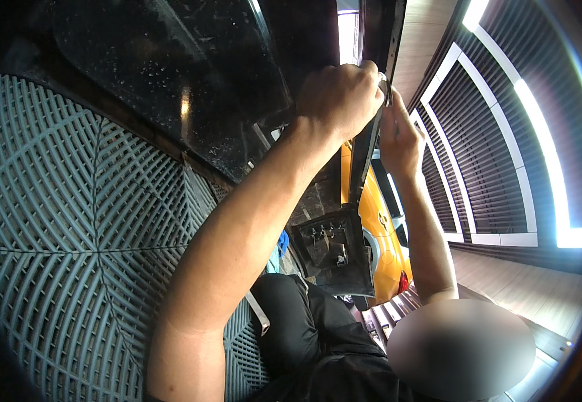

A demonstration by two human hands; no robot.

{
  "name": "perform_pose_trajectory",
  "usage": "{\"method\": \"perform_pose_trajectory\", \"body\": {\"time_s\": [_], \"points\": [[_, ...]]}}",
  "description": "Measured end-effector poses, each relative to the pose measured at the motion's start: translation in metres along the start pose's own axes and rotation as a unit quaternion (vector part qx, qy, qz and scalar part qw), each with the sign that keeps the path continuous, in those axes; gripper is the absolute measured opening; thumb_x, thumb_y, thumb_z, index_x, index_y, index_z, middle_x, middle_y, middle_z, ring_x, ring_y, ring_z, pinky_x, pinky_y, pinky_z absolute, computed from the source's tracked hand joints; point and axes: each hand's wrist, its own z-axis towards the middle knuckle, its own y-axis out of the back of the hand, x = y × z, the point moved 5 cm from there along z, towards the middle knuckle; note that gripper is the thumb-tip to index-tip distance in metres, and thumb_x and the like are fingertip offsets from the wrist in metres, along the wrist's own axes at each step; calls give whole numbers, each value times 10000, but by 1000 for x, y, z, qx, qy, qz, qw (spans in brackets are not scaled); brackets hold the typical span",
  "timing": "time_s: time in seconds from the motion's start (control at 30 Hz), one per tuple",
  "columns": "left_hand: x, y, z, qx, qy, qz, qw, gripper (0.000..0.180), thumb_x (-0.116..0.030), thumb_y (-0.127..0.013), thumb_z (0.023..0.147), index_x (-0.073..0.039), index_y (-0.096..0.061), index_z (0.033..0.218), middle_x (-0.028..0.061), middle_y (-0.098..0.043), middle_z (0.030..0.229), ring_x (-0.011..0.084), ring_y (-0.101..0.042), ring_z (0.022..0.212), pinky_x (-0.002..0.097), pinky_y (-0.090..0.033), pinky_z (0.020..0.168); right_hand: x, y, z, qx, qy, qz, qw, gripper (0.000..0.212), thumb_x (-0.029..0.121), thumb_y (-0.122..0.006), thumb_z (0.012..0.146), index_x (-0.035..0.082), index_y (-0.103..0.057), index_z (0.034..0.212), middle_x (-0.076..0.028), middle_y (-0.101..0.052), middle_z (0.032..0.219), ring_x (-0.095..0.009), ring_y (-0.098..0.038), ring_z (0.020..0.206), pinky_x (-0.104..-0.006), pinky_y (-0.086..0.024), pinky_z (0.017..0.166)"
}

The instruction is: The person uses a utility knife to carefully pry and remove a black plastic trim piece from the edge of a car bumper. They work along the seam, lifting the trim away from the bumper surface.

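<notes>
A large glossy black panel (231, 74), specked with drops or dust, fills the upper middle. Along its right side runs a narrow black edge strip (366, 151). My left hand (341, 97) is closed in a fist at the upper part of this strip. By its thumb a small shiny piece (383, 84) peeks out, too hidden to name. On the strip's other side, my right hand (401, 137) reaches up with its fingers together, their tips pressed near the same spot. Whatever lies between those fingertips is hidden.
Grey-green grated floor tiles (97, 194) spread at the left. A black tray-like part (331, 249) with small items lies below the panel. Behind my right arm stands a yellow car (379, 211). A flat metal strip (257, 313) is beside my black-trousered knee (281, 308). Bright ceiling lights (539, 120) show at right.
</notes>
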Motion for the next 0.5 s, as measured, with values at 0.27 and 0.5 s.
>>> {"method": "perform_pose_trajectory", "body": {"time_s": [0.27,0.5], "points": [[3,4,0,-10,-41,-23,999,208,-203,-706,928,1,-728,959,206,-756,844,332,-767,769,407,-627,679,-8,1,-24,26,-40,10,999,381,78,-620,1004,43,-622,1384,-233,-746,972,-315,-775,842,-383,-589,715],[7,4,0,-7,-37,-42,998,181,-186,-720,915,-5,-720,906,200,-747,812,326,-756,720,402,-611,633,-1,14,-21,14,0,25,1000,377,82,-626,1005,33,-628,1378,-195,-731,840,-247,-750,694,-367,-571,631]]}}
